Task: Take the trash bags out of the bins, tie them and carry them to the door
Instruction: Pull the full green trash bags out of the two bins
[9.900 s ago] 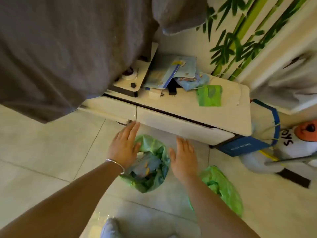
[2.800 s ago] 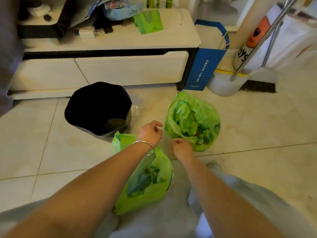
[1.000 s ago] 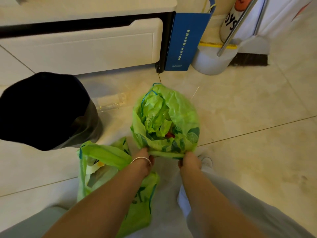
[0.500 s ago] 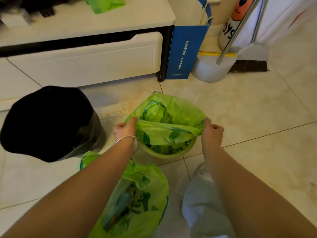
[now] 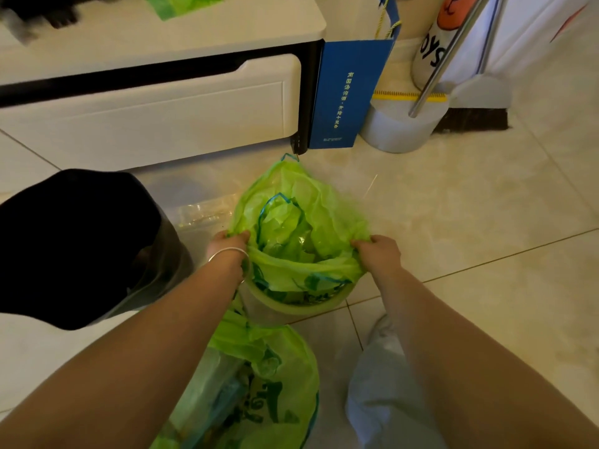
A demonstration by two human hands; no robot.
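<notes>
Left hand (image 5: pixel 227 246), right hand (image 5: pixel 377 252) gripping green bag (image 5: pixel 301 222), seemingly in bin (image 5: pixel 291 307)

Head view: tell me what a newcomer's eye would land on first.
First, the bright green trash bag at the centre, its rim pulled up out of a small green bin by the left hand and right hand, each with a grip on one side. Next, a second green bag lying on the floor nearer the person. Then the black bin at left.
</notes>
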